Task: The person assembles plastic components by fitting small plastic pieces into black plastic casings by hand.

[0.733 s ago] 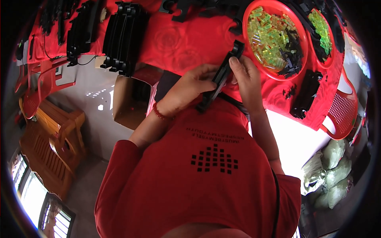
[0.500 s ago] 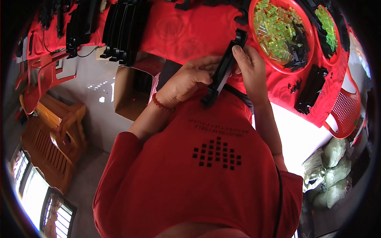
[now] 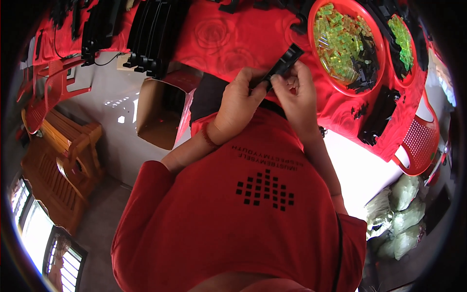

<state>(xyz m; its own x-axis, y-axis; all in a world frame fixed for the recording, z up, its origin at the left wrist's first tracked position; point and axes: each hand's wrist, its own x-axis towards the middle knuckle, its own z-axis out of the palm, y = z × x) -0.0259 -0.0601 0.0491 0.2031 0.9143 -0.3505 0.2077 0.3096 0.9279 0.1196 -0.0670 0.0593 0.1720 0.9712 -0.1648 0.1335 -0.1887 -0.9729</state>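
A long black plastic piece (image 3: pixel 286 59) is held between my two hands, tilted, its far end rising toward the red-covered table. My left hand (image 3: pixel 237 103) is closed around its nearer part, thumb along the side. My right hand (image 3: pixel 297 100) pinches it from the other side with thumb and fingers, close to the left thumb. The nearer end of the piece is hidden by my hands. Just beyond to the right sits a red round basin (image 3: pixel 384 53) with yellow-green translucent small pieces (image 3: pixel 335 36) and small black parts (image 3: pixel 365 73).
The table has a red cloth (image 3: pixel 209 34). A row of long black pieces (image 3: pixel 153 36) lies at its left. A second red basin (image 3: pixel 412 63) and more black pieces (image 3: pixel 382 114) are at right. An open cardboard box (image 3: pixel 160 114), red chairs (image 3: pixel 422 141) and pale sacks (image 3: pixel 406 214) stand around.
The black piece has been turned and drawn partly behind my hands, so less of it shows. My hands have come closer together, the right one lower on the piece.
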